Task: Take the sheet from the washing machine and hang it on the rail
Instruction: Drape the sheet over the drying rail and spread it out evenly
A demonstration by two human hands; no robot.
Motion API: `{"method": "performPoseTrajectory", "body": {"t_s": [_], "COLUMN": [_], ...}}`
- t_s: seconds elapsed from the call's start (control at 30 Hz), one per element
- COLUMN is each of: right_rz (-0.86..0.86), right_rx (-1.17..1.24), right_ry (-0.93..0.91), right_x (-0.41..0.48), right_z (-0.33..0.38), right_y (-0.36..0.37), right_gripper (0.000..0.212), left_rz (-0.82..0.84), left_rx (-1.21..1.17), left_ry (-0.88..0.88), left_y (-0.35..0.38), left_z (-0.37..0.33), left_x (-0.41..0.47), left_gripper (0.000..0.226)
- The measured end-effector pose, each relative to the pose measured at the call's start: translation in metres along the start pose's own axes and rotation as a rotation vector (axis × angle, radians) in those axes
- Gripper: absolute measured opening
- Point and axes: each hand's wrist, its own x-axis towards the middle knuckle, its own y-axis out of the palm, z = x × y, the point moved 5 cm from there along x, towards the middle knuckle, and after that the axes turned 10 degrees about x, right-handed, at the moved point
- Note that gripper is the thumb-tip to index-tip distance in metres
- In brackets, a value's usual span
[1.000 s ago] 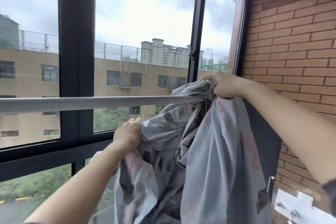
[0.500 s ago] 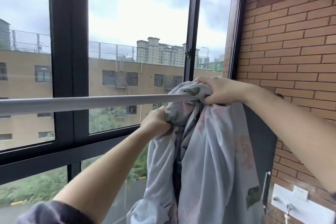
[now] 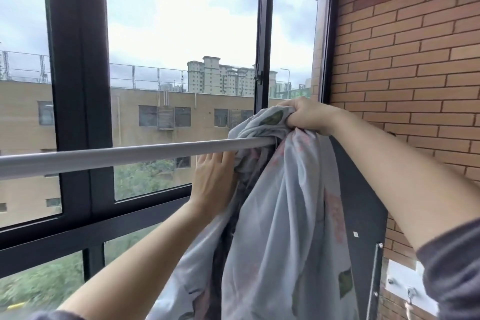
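A pale grey sheet with pink and green leaf prints hangs bunched over the right end of a grey metal rail. My right hand grips a wad of the sheet on top of the rail. My left hand is just below the rail, its fingers straight and pointing up, touching the sheet's left side. Most of the cloth falls in a long fold on the near side of the rail, down past the bottom of the view.
A black-framed window runs behind the rail. A brick wall closes the right side, with a dark panel and a white bracket with a hook low on it. The rail's left part is bare.
My left hand rose from a grip on the sheet lower down to just under the rail and straightened its fingers. My right hand kept its hold on top of the rail.
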Motion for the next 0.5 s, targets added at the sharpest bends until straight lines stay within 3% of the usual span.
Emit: {"method": "performPoseTrajectory", "body": {"t_s": [0.2,0.33,0.4,0.5], "right_rz": [0.023,0.004,-0.01,-0.01], "right_rx": [0.129,0.215,0.29,0.437], "right_ry": [0.124,0.207,0.231,0.296], "right_x": [0.01,0.007,0.005,0.006], "right_z": [-0.009,-0.015,-0.019,-0.032], "right_y": [-0.006,-0.012,-0.012,-0.008], "right_gripper": [0.038,0.029,0.03,0.025], "left_rz": [0.025,0.146,0.151,0.162], "left_rx": [-0.134,-0.107,-0.217,-0.276], "left_ry": [-0.041,-0.069,-0.073,-0.133], "left_y": [0.003,0.011,0.013,0.018], "left_z": [-0.001,0.003,0.008,0.014], "left_x": [-0.001,0.014,0.028,0.049], "left_gripper": [0.051,0.02,0.007,0.017]}}
